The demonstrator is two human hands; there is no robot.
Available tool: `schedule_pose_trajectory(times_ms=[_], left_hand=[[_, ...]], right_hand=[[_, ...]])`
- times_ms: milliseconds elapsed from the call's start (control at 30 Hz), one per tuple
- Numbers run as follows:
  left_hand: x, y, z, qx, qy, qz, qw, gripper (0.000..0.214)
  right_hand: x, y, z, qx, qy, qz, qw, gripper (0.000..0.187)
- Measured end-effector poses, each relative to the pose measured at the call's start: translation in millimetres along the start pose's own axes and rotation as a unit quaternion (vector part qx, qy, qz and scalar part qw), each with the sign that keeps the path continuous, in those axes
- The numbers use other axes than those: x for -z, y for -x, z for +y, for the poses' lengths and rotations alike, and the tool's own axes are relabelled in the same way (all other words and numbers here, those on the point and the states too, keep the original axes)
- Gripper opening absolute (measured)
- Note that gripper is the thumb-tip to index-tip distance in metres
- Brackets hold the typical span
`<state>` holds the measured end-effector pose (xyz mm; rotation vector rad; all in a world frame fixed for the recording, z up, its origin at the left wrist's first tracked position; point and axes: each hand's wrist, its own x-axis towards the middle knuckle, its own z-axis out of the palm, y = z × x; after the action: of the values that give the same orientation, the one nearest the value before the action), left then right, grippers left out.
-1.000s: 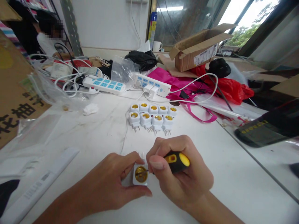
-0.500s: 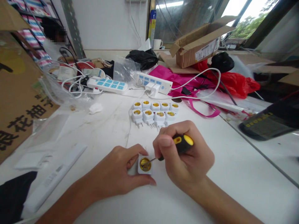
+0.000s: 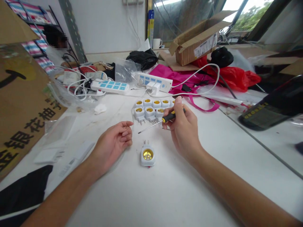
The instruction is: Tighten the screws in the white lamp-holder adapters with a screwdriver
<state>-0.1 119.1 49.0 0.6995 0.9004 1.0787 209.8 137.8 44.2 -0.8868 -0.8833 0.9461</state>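
A white lamp socket adapter with a brass-coloured inside lies by itself on the white table, its plug pins pointing away from me. My right hand is shut on a black and yellow screwdriver. The screwdriver's shaft points left, its tip above the table and apart from the single adapter. My left hand is off to the left of that adapter, fingers loosely curled and partly apart, nothing visible in them. Beyond both hands stand several similar adapters in two rows, the right end hidden by my right hand.
Power strips and tangled white cables lie behind the adapters. A large cardboard box stands at left, a black bottle-like object at right. Pink and red bags and an open carton fill the back. A person sits far left.
My left hand has let go of the adapter and moved left and away from me. My right hand has drawn the screwdriver out of the socket and moved forward towards the rows.
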Motion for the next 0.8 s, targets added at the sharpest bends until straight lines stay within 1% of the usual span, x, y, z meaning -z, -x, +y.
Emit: schedule_pose_trajectory(times_ms=[100, 200, 333, 400, 467, 567, 700, 800], left_hand=[[1.4, -3.4, -2.6, 0.032, 0.042, 0.014, 0.998, 0.022], [0.5, -4.2, -5.5, 0.041, 0.063, 0.024, 0.997, 0.030], [-2.4, -4.6, -6.3, 0.050, 0.089, 0.023, 0.995, 0.030], [-3.7, -5.0, -5.5, 0.056, 0.104, 0.034, 0.992, 0.030], [-4.5, -5.3, -5.0, 0.058, 0.112, 0.054, 0.991, 0.031], [-4.6, -5.4, -6.4, 0.048, 0.115, 0.074, 0.989, 0.029], [-4.8, -5.4, -10.5, 0.035, 0.100, 0.056, 0.993, 0.025], [-6.3, -5.3, -10.9, 0.038, 0.090, 0.060, 0.993, 0.024]], right_hand=[[-0.2, -0.4, 0.6, -0.026, -0.015, -0.013, 0.999, 0.066], [-1.2, 1.7, 0.7, -0.047, -0.022, -0.028, 0.998, 0.062], [-1.8, 4.0, 4.5, -0.067, -0.031, -0.037, 0.997, 0.049], [-1.5, 4.7, 7.4, -0.064, -0.029, -0.038, 0.997, 0.042], [-0.8, 5.1, 9.8, -0.045, -0.014, -0.038, 0.998, 0.037], [0.4, 5.7, 10.4, 0.007, 0.032, -0.038, 0.999, 0.035], [0.3, 8.1, 6.0, 0.081, 0.078, -0.045, 0.993, 0.036], [-1.2, 11.1, 1.8, 0.128, 0.098, -0.039, 0.986, 0.036]])
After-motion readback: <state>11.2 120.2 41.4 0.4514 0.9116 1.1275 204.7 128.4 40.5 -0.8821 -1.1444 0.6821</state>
